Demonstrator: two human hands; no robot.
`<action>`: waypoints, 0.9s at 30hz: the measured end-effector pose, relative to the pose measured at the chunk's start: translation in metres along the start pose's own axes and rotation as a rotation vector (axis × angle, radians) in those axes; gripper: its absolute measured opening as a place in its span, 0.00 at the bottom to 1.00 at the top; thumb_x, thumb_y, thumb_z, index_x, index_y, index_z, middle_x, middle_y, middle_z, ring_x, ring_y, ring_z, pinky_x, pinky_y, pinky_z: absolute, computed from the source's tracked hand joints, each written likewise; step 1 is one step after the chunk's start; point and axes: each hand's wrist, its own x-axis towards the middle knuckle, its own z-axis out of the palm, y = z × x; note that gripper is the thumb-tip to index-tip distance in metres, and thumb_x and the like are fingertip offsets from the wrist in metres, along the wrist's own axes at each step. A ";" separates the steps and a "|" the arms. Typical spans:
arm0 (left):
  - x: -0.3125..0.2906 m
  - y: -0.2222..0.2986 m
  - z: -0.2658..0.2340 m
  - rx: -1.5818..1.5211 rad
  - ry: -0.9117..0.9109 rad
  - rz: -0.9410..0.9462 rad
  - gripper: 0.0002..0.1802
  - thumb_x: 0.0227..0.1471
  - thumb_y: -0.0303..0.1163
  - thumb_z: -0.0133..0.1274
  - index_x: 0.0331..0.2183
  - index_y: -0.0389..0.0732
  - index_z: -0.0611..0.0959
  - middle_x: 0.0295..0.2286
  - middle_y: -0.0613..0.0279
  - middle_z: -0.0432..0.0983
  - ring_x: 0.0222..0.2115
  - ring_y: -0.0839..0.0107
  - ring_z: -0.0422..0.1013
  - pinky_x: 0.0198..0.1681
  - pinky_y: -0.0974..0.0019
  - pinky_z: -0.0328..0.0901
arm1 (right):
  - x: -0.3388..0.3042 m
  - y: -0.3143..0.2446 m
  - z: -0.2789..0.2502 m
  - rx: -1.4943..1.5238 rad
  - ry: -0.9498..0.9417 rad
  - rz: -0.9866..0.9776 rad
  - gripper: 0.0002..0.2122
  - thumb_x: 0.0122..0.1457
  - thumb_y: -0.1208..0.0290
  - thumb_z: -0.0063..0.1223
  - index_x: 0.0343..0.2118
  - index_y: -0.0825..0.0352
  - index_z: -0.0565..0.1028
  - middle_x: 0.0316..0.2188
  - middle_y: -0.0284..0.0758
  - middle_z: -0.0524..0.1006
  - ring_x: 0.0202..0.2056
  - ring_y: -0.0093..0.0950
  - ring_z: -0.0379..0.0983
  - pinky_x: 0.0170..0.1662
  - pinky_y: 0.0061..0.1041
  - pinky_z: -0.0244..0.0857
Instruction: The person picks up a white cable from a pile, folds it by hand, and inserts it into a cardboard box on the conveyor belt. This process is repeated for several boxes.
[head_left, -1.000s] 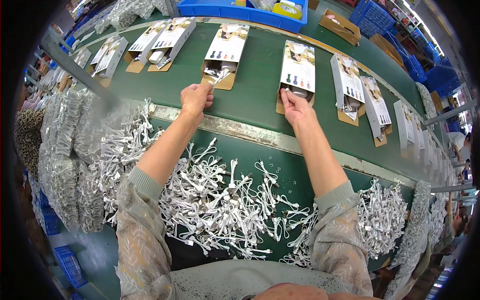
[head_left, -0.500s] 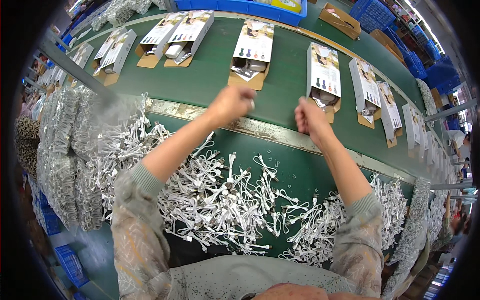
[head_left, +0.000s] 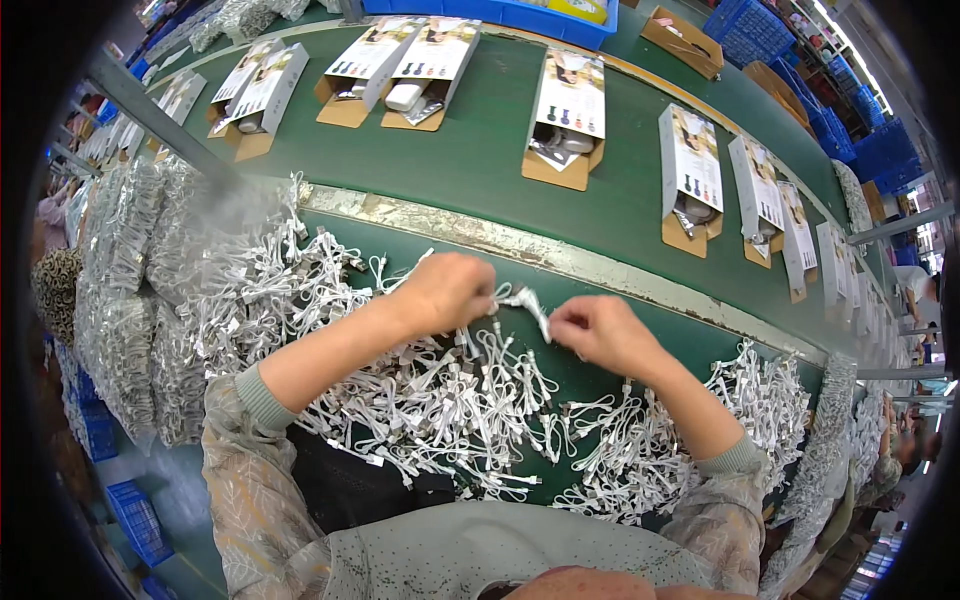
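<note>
A short white USB cable, bundled up, stretches between my hands above the near green surface. My left hand is closed around one end of it. At the other end, the fingertips of my right hand pinch together on the cable. Below my hands spreads a heap of similar white cables, with a second heap under my right forearm. Beyond the metal rail, an open printed box holds a white part and a small bag, its brown flap facing me.
More open boxes stand in a row along the green conveyor. A worn metal rail divides it from my work surface. Bagged cables are stacked at left. A blue bin sits at the far side.
My hands have drawn back from the conveyor to above the cable heap. A white cable now shows between them. The boxes have shifted to the right along the conveyor.
</note>
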 end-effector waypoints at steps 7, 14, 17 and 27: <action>0.000 -0.031 -0.025 -0.828 0.093 -0.325 0.07 0.47 0.29 0.56 0.25 0.36 0.76 0.19 0.69 0.72 0.19 0.83 0.65 0.21 0.78 0.60 | 0.029 0.003 -0.015 0.644 -0.010 0.160 0.10 0.54 0.66 0.52 0.32 0.68 0.75 0.26 0.30 0.76 0.24 0.14 0.70 0.23 0.13 0.63; 0.026 -0.088 -0.040 -1.003 0.563 -0.463 0.09 0.47 0.28 0.56 0.30 0.34 0.76 0.21 0.63 0.74 0.19 0.76 0.71 0.21 0.74 0.68 | 0.115 -0.007 -0.007 1.073 0.161 0.091 0.08 0.55 0.72 0.52 0.33 0.73 0.73 0.29 0.36 0.76 0.26 0.20 0.72 0.32 0.17 0.72; 0.042 -0.113 -0.055 -0.698 0.724 -0.536 0.09 0.45 0.29 0.56 0.28 0.33 0.78 0.20 0.61 0.75 0.18 0.76 0.73 0.21 0.73 0.69 | 0.162 -0.017 -0.008 1.248 0.233 0.075 0.07 0.53 0.77 0.51 0.32 0.76 0.71 0.30 0.40 0.74 0.27 0.25 0.73 0.33 0.21 0.74; 0.128 -0.133 -0.065 -0.167 0.784 -0.641 0.18 0.42 0.29 0.55 0.38 0.32 0.80 0.29 0.51 0.79 0.33 0.64 0.76 0.40 0.65 0.67 | 0.242 -0.004 -0.041 1.932 0.680 0.241 0.04 0.56 0.84 0.47 0.34 0.78 0.68 0.33 0.43 0.72 0.33 0.37 0.74 0.37 0.31 0.78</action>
